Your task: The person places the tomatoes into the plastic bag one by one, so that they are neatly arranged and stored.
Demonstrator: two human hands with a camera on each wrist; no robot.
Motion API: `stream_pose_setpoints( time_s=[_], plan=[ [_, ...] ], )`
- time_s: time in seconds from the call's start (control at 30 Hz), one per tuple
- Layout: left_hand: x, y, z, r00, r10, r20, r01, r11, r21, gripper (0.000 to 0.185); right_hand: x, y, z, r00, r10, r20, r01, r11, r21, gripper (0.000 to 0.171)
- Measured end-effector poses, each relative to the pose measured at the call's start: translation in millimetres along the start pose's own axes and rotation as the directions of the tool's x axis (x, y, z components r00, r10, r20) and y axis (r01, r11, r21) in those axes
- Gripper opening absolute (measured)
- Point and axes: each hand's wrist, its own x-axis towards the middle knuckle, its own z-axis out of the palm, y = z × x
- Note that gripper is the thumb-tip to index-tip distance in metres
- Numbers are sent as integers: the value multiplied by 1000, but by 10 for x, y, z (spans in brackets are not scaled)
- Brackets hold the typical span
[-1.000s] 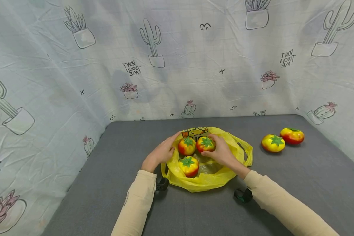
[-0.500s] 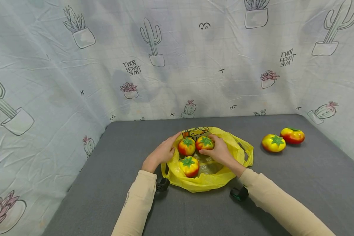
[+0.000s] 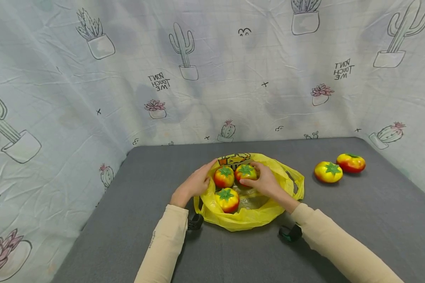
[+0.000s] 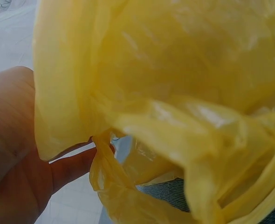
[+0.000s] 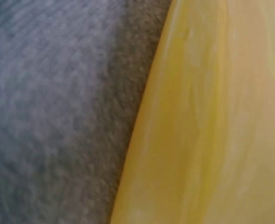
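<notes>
In the head view a yellow plastic bag (image 3: 246, 222) lies spread with its mouth wide, facing up. Inside it sit a tomato (image 3: 224, 177) at the back left and another tomato (image 3: 228, 200) nearer the front, both yellow and red with green star-shaped tops. My right hand (image 3: 267, 182) reaches into the bag and grips a third tomato (image 3: 246, 172), thumb in front and fingers behind. At the bag's left rim, my left hand (image 3: 193, 182) holds the plastic edge; the left wrist view shows that hand (image 4: 16, 149) partly covered by yellow film. Only cloth and bag fill the right wrist view.
On the right of the grey table (image 3: 138, 220) rest two more tomatoes, a yellower one (image 3: 327, 172) and a redder one (image 3: 351, 163) just behind it. A pale curtain (image 3: 212, 102) with cactus drawings hangs behind and at the sides.
My right hand and its tomato have shifted very slightly left inside the bag. The left hand stays at the rim, and the other tomatoes keep their places.
</notes>
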Motion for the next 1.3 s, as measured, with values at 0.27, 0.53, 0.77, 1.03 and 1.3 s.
stream_pose_setpoints(
  time_s=[0.27, 0.53, 0.77, 1.03, 1.3],
  plan=[
    [3, -9, 1, 1000, -5, 3, 5, 1000, 2, 65, -64, 0, -75, 998, 53, -15, -53, 998, 23, 74],
    [10, -19, 6, 1000, -21, 8, 21, 1000, -10, 66, -139, 30, -233, 1000, 26, 8, -27, 964, 263, 58],
    [9, -19, 0, 999, -24, 23, 24, 1000, -13, 67, -204, 104, -389, 996, 8, 84, -38, 929, 368, 61],
    [-14, -15, -23, 1000, -23, 15, 24, 1000, -17, 66, -232, 130, -488, 997, -7, 81, -29, 903, 429, 57],
    [10, -30, -17, 1000, -13, 16, 13, 1000, -18, 66, -294, 177, -632, 999, 22, 42, -39, 874, 485, 59]
  ],
)
